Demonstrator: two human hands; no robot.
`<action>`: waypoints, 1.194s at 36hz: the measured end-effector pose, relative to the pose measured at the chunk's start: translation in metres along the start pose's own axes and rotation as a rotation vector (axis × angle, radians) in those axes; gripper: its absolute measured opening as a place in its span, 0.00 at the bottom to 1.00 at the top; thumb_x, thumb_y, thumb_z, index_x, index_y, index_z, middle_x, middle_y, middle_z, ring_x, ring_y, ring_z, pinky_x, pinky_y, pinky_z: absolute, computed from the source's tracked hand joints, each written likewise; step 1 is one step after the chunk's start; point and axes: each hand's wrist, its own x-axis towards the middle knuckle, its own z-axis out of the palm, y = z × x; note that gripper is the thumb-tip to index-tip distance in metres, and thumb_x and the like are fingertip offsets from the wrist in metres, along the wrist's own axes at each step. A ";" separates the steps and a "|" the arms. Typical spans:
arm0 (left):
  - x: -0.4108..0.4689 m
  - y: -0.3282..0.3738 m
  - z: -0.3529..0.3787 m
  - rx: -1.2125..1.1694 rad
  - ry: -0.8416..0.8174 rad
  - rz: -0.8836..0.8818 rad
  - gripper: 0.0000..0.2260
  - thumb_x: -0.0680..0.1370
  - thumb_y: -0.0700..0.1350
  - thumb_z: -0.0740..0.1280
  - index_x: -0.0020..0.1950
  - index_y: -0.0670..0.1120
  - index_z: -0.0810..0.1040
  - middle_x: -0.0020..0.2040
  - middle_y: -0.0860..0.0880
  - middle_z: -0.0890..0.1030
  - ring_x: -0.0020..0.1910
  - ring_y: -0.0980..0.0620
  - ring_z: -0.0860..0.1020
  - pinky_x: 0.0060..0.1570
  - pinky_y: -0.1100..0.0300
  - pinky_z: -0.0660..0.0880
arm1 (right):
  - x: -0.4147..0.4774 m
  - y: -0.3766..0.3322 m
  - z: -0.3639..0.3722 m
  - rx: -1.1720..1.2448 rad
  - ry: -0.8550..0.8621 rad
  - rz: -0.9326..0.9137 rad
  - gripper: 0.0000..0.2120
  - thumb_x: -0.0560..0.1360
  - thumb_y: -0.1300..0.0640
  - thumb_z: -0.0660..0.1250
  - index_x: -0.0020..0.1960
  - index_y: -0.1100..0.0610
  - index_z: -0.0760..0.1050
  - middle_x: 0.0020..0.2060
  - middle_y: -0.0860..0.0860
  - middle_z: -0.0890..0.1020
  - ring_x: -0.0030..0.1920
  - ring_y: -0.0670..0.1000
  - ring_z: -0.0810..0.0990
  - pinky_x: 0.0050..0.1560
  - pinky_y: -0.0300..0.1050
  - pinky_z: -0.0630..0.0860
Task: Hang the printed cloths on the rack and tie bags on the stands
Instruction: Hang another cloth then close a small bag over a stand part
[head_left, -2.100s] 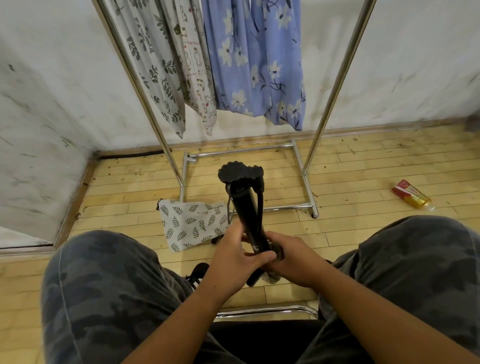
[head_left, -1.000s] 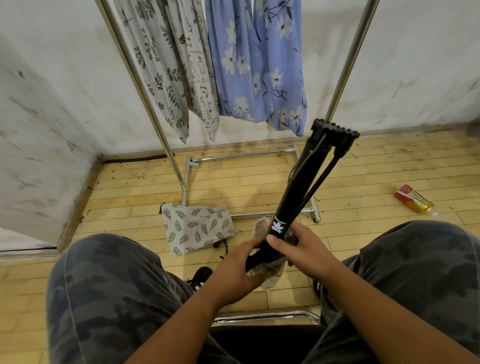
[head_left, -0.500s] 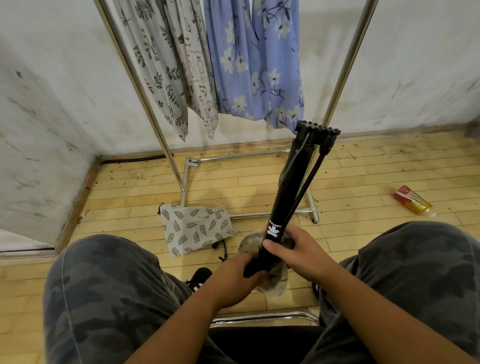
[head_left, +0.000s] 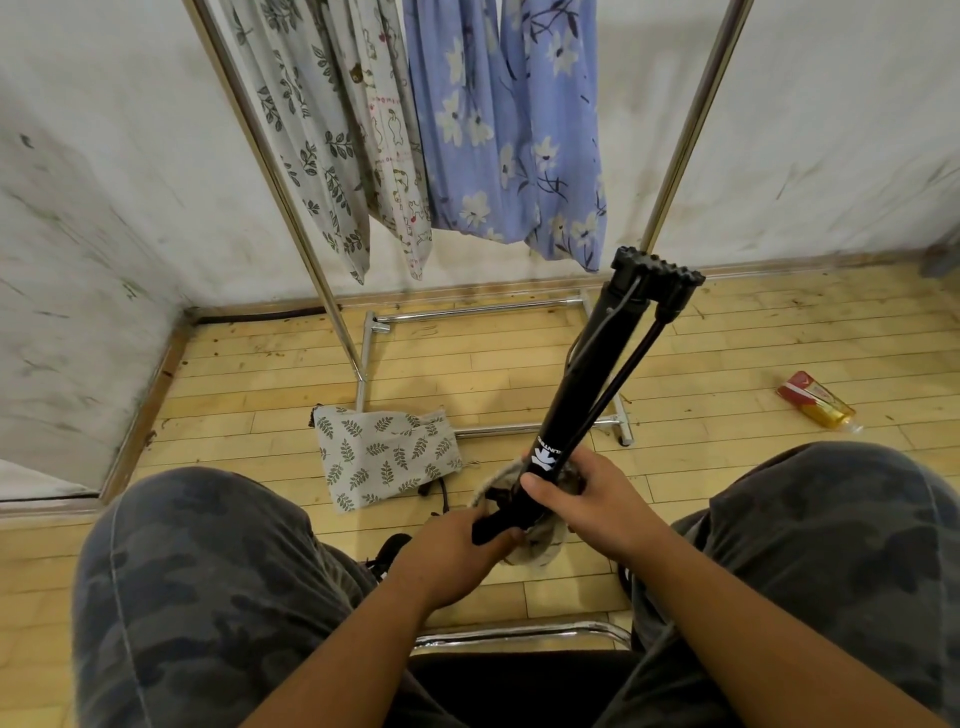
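While the black stand (head_left: 597, 384) slants up and to the right between the seated person's knees, its lower end sits in the mouth of a small beige bag (head_left: 537, 553), held above the wooden floor (head_left: 249, 379). Left hand (head_left: 457, 551): fingers curled round the stand's lower end and the bag cloth. Right hand (head_left: 587, 504): fingers and thumb wrapped round the shaft at the bag's rim. Likely risks: the smooth, hard tube may slide out of the loose woven cloth before it is tied; the ribbed upper end, far from the grip, may swing into the thin printed cloths (head_left: 509, 130) hanging on the chrome rack (head_left: 291, 208); a slack knot would let the bag drop. A second, leaf-printed bag (head_left: 384, 457) lies flat and limp beside the rack's polished tubular base
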 end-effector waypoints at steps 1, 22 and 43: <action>0.000 -0.002 0.001 0.005 0.008 -0.003 0.16 0.79 0.67 0.63 0.55 0.58 0.80 0.41 0.53 0.84 0.39 0.55 0.82 0.45 0.50 0.80 | 0.000 0.000 0.000 -0.004 0.007 0.002 0.09 0.78 0.49 0.73 0.56 0.41 0.80 0.54 0.42 0.85 0.57 0.41 0.83 0.58 0.43 0.82; 0.000 -0.001 -0.001 0.021 0.203 0.003 0.16 0.82 0.63 0.62 0.63 0.57 0.76 0.44 0.57 0.82 0.42 0.59 0.79 0.43 0.55 0.79 | 0.004 0.003 -0.003 -0.013 0.124 0.050 0.11 0.78 0.50 0.73 0.59 0.44 0.79 0.53 0.42 0.85 0.53 0.39 0.82 0.44 0.32 0.78; -0.003 0.010 -0.006 -0.121 0.295 -0.008 0.24 0.80 0.47 0.69 0.75 0.54 0.69 0.49 0.57 0.79 0.47 0.60 0.79 0.48 0.62 0.78 | 0.007 0.010 -0.004 -0.102 0.168 0.021 0.13 0.76 0.55 0.75 0.60 0.46 0.81 0.51 0.39 0.84 0.55 0.33 0.79 0.46 0.23 0.74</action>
